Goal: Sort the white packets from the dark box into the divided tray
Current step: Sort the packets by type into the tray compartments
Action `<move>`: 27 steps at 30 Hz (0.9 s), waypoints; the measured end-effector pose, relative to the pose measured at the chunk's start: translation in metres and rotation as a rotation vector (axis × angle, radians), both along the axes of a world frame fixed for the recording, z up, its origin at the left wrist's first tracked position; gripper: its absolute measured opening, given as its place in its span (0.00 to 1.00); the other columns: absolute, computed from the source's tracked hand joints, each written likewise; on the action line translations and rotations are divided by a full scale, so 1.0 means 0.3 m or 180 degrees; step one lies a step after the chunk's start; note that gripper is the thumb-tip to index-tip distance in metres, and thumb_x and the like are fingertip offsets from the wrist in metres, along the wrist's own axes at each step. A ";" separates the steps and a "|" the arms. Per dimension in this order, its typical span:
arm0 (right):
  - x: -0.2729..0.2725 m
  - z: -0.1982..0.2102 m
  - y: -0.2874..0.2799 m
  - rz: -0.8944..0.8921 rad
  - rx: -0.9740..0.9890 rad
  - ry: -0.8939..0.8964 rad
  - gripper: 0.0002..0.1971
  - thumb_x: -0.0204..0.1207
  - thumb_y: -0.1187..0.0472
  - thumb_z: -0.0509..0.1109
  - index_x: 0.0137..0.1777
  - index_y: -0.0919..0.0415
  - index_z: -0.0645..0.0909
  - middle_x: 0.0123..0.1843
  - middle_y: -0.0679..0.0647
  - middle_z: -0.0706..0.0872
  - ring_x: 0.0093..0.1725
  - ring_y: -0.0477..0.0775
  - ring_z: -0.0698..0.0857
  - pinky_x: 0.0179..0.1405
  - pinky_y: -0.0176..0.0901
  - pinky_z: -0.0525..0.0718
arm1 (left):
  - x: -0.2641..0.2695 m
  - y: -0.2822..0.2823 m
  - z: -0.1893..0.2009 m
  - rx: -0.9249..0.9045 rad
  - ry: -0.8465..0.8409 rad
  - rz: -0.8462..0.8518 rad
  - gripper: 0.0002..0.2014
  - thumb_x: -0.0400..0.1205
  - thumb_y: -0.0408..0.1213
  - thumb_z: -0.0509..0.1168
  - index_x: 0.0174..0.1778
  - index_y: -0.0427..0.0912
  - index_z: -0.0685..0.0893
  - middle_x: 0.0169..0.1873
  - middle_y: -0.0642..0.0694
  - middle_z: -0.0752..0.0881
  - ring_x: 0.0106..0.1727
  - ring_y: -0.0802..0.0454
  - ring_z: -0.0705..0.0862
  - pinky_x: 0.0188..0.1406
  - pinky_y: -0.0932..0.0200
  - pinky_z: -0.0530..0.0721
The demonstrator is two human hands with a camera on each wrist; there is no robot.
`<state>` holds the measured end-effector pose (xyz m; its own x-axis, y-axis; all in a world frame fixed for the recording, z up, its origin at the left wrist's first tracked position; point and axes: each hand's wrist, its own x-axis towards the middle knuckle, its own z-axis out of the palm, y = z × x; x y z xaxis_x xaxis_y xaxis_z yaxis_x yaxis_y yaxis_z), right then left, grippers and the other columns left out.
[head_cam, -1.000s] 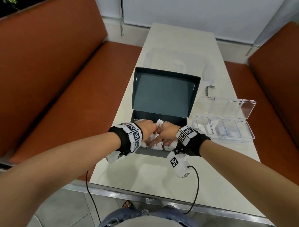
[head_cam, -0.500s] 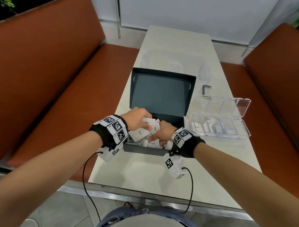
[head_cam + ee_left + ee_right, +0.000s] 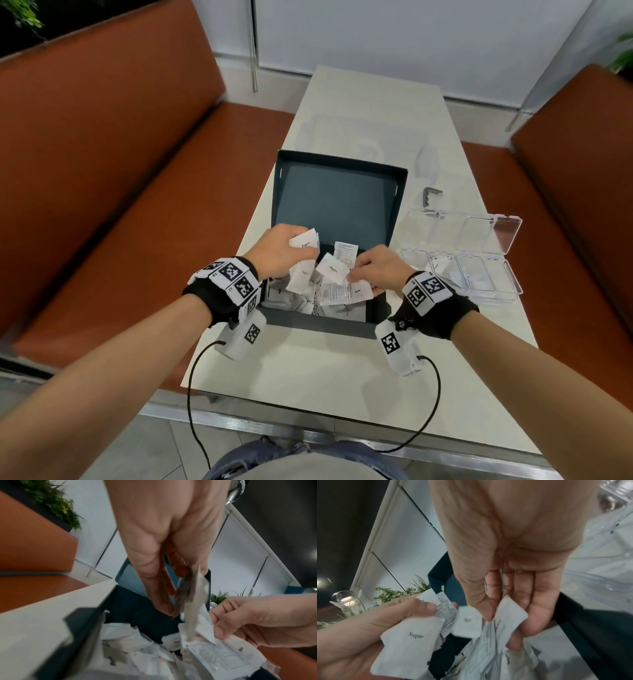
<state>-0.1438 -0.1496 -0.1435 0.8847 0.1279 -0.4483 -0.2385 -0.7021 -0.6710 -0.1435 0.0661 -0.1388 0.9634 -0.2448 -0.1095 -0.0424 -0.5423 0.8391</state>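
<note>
The dark box (image 3: 318, 327) stands open on the table with its lid (image 3: 337, 202) tilted up behind it, and several white packets (image 3: 308, 305) lie loose inside. My left hand (image 3: 284, 251) is raised over the box's left half and grips a bunch of white packets (image 3: 305, 243), one marked Sugar (image 3: 407, 639). My right hand (image 3: 376, 270) hovers over the right half and pinches more packets (image 3: 342, 294) between thumb and fingers (image 3: 539, 608). The clear divided tray (image 3: 507, 277) lies to the right of the box with its lid folded back.
A small dark angled metal piece (image 3: 430, 195) lies behind the tray. Orange bench seats (image 3: 120, 205) flank the pale table (image 3: 308, 377) on both sides. Cables hang from both wristbands over the table's near edge.
Both hands have risen out of the box and moved apart, each lifting a bunch of white packets. The view has tilted so box and tray sit lower.
</note>
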 end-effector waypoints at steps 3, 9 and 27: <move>-0.006 0.016 -0.010 -0.0033 -0.0063 -0.0156 0.06 0.69 0.66 0.74 0.35 0.65 0.80 0.38 0.63 0.86 0.36 0.57 0.87 0.34 0.45 0.88 | 0.003 -0.020 -0.004 -0.0319 0.0119 0.0137 0.09 0.78 0.30 0.67 0.33 0.40 0.76 0.28 0.47 0.75 0.27 0.52 0.74 0.27 0.60 0.69; -0.022 0.052 -0.025 -0.0558 0.0526 -0.0008 0.09 0.72 0.71 0.70 0.30 0.64 0.77 0.29 0.58 0.85 0.31 0.56 0.91 0.25 0.37 0.86 | 0.005 -0.067 -0.030 -0.0225 -0.0053 0.0280 0.14 0.83 0.24 0.58 0.60 0.45 0.77 0.59 0.52 0.78 0.26 0.64 0.76 0.23 0.71 0.71; -0.096 0.137 0.044 -0.1293 0.2351 -0.0009 0.07 0.72 0.74 0.65 0.47 0.67 0.82 0.38 0.63 0.90 0.32 0.59 0.88 0.32 0.42 0.86 | -0.042 -0.173 0.077 -0.3012 0.1966 0.0524 0.23 0.87 0.54 0.54 0.57 0.41 0.88 0.49 0.38 0.90 0.41 0.48 0.90 0.37 0.56 0.89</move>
<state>-0.1726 -0.1363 -0.1023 0.9263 0.0589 -0.3721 -0.3753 0.0576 -0.9251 -0.1561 0.0141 -0.1158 0.8369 -0.3570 -0.4148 0.5327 0.3578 0.7669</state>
